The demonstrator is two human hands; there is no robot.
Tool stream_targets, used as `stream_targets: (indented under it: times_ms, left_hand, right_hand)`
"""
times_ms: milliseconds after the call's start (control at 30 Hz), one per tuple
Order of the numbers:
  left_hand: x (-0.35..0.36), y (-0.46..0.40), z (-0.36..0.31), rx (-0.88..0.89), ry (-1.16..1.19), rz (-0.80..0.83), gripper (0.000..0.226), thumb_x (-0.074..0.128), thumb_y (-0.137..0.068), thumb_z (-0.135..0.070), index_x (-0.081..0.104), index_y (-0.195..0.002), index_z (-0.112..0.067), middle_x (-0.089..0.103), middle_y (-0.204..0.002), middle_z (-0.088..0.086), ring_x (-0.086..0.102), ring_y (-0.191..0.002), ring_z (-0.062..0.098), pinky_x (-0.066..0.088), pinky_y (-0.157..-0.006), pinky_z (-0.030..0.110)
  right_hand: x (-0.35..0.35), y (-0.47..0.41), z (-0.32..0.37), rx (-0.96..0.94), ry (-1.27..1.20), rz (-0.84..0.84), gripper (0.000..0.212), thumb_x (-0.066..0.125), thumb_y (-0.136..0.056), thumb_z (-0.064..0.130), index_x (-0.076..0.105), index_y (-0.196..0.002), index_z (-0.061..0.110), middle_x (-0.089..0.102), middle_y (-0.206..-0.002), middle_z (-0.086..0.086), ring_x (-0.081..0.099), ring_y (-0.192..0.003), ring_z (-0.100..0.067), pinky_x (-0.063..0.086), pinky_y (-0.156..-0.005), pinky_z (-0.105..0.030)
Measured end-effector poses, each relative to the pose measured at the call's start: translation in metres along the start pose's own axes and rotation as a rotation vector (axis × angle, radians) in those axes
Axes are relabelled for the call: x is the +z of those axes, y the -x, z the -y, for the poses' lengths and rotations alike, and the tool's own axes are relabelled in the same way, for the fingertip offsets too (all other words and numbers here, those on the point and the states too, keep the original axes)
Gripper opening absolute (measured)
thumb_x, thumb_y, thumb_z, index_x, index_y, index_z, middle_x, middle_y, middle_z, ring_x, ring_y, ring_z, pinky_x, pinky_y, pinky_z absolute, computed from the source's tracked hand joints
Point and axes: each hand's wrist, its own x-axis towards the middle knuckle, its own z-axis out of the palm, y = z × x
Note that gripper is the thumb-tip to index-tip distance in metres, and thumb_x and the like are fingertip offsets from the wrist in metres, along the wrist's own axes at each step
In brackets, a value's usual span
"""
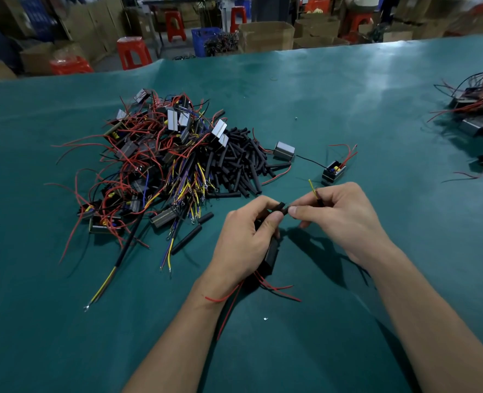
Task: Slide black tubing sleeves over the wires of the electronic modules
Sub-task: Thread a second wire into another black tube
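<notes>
Holding a module [271, 255] in the left hand [243, 239] and pinching a black sleeve [282, 209] onto its wires with the right hand [339, 219], leaving a big pile of modules [149, 154] and sleeves [240, 165] waiting up ahead, left of both hands.

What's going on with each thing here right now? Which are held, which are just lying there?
Left hand: grips a black module.
Right hand: pinches a black sleeve with wires.
Held module: in the left hand, red wires trailing below.
Held sleeve: between both hands' fingertips.
Yellow wire tip: sticks out above the right hand.
Sleeve pile: loose on the table.
Module heap: tangled, untouched.
Table: green-covered.
</notes>
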Motion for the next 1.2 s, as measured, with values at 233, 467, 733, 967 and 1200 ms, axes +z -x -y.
stream_targets:
  times_ms: [233,467,733,967,1200]
  left_hand:
    - [0.0013,-0.0019,0.0008,-0.023,-0.009,0.007,0.01,0.063,-0.097,-0.015,0.065,-0.088,-0.014,0.066,-0.069,0.004,0.062,-0.07,0.026,0.05,-0.071,0.044]
    - [-0.0016,-0.0017,0.0021,-0.013,-0.029,0.032,0.009,0.062,-0.097,-0.015,0.067,-0.09,-0.017,0.065,-0.071,0.005,0.06,-0.07,0.024,0.05,-0.068,0.04]
    - [-0.0009,-0.0002,-0.0007,-0.018,-0.025,0.057,0.006,0.064,-0.098,-0.021,0.063,-0.101,-0.027,0.066,-0.067,0.008,0.054,-0.062,0.027,0.043,-0.061,0.035]
    - [-0.0009,-0.0012,0.0001,-0.06,0.013,0.061,0.008,0.063,-0.097,-0.015,0.063,-0.09,-0.019,0.071,-0.068,-0.005,0.066,-0.069,0.011,0.048,-0.067,0.022]
    - [-0.0014,-0.0019,0.0,-0.076,-0.012,0.035,0.015,0.064,-0.095,-0.014,0.061,-0.081,-0.017,0.069,-0.068,-0.002,0.065,-0.069,0.017,0.051,-0.07,0.033]
  right_hand:
    - [-0.0037,-0.0031,-0.0024,0.025,-0.03,-0.021,0.009,0.087,-0.074,0.019,0.081,-0.074,0.026,0.072,-0.062,-0.005,0.063,-0.057,-0.011,0.046,-0.066,-0.024]
    - [-0.0016,0.0037,0.0015,-0.026,-0.104,0.088,0.014,0.084,-0.081,0.009,0.081,-0.088,0.021,0.078,-0.082,-0.005,0.07,-0.076,-0.013,0.057,-0.077,-0.027]
    - [0.0013,0.0034,0.0051,-0.141,0.125,-0.025,0.021,0.08,-0.086,0.013,0.079,-0.074,0.031,0.073,-0.067,-0.001,0.06,-0.061,-0.026,0.05,-0.062,-0.035]
    - [0.0037,0.0038,0.0038,-0.162,0.21,-0.103,0.018,0.08,-0.085,0.017,0.076,-0.072,0.03,0.069,-0.061,0.007,0.055,-0.056,-0.006,0.045,-0.059,-0.016]
    - [0.0041,0.0041,0.0045,-0.162,0.18,-0.105,0.017,0.079,-0.086,0.017,0.076,-0.074,0.028,0.07,-0.064,0.013,0.057,-0.059,-0.004,0.047,-0.061,-0.016]
